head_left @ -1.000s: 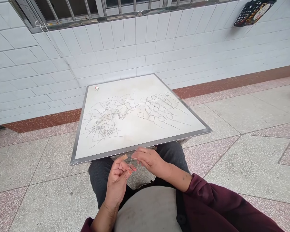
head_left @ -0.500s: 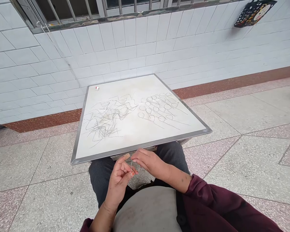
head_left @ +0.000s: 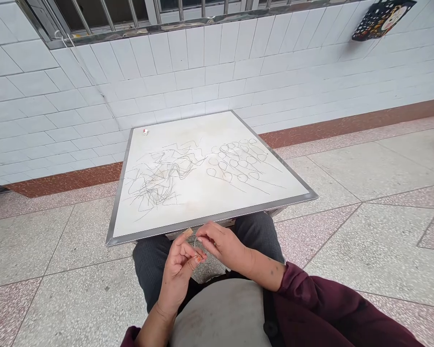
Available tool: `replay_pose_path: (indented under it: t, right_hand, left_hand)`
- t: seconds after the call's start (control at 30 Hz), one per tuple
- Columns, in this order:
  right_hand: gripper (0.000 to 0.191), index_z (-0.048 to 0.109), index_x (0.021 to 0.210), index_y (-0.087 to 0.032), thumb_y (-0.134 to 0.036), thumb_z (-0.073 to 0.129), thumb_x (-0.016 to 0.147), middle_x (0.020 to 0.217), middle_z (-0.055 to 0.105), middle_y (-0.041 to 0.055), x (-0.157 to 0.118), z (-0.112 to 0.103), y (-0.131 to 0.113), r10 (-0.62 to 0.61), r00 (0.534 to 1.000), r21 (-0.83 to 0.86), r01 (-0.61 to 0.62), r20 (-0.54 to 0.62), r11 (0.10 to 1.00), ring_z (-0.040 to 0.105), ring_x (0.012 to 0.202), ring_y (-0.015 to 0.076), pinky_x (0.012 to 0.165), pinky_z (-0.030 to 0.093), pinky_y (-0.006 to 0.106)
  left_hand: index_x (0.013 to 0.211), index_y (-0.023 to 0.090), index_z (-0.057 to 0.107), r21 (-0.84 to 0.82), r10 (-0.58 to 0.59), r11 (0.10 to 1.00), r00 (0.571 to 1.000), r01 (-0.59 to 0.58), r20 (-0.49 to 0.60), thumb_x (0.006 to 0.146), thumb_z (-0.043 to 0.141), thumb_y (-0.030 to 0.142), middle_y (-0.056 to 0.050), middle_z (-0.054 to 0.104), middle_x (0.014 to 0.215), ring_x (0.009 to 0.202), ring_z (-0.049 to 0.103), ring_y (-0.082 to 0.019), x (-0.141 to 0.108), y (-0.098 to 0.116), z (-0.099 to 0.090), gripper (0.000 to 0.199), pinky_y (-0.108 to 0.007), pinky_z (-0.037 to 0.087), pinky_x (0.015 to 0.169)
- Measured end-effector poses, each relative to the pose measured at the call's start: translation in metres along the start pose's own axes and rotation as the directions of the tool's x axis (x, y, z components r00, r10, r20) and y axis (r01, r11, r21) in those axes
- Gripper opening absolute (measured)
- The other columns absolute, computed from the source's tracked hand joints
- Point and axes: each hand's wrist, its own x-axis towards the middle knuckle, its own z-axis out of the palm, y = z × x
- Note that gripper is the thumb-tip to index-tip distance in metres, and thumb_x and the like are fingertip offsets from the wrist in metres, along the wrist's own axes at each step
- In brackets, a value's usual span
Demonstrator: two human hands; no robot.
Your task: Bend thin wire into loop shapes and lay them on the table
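Left hand [head_left: 177,267] and right hand [head_left: 226,246], fingertips pinched closed, hold thin curved silvery wire [head_left: 195,246]; likely shaping step, next move calls for steady grip.

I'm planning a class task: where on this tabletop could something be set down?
Bare tabletop: the far strip, right of the small red-and-white object; the near patch between the tangled strands, looped strands and grey front edge. Crowded: the middle, tangled strands covering the left, looped ones the right.
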Motion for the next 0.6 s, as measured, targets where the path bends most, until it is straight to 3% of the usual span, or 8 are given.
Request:
replay_pose_path:
  t: [0.27, 0.43, 0.6]
  right_hand:
    - [0.015, 0.058, 0.102, -0.022, -0.023, 0.045, 0.095, 0.089, 0.060, 0.0052, -0.001, -0.001, 0.004, -0.034, 0.999, 0.050, 0.036, -0.024, 0.998, 0.057, 0.082, 0.0150, 0.072, 0.050, 0.028]
    - [0.019, 0.062, 0.101, -0.022, -0.020, 0.045, 0.094, 0.089, 0.062, 0.0054, -0.003, -0.001, 0.008, -0.100, 0.990, 0.030, 0.103, -0.096, 0.994, 0.059, 0.078, 0.0142, 0.066, 0.050, 0.025]
    - [0.025, 0.064, 0.097, -0.023, -0.015, 0.040, 0.093, 0.087, 0.062, 0.0052, -0.001, -0.003, 0.008, -0.121, 0.992, -0.035, 0.119, -0.047, 0.992, 0.057, 0.078, 0.0159, 0.065, 0.049, 0.027]
  left_hand:
    - [0.129, 0.029, 0.046, -0.016, 0.009, 1.000, 1.000, -0.009, -0.029, 0.085, 0.060, 0.018, 0.003, 0.050, 0.073, 0.081, 0.058, -0.017, -0.001, 0.003, 0.000, 0.048, -0.032, 0.046, 0.074]
    - [0.129, 0.029, 0.046, -0.019, 0.021, 1.000, 0.999, -0.022, -0.043, 0.085, 0.060, 0.019, 0.003, 0.053, 0.073, 0.081, 0.059, -0.018, -0.001, 0.004, 0.004, 0.047, -0.033, 0.047, 0.073]
    - [0.126, 0.029, 0.049, -0.029, 0.026, 0.999, 0.999, -0.028, -0.046, 0.084, 0.062, 0.021, 0.003, 0.053, 0.071, 0.080, 0.059, -0.018, -0.001, 0.001, 0.005, 0.045, -0.034, 0.046, 0.074]
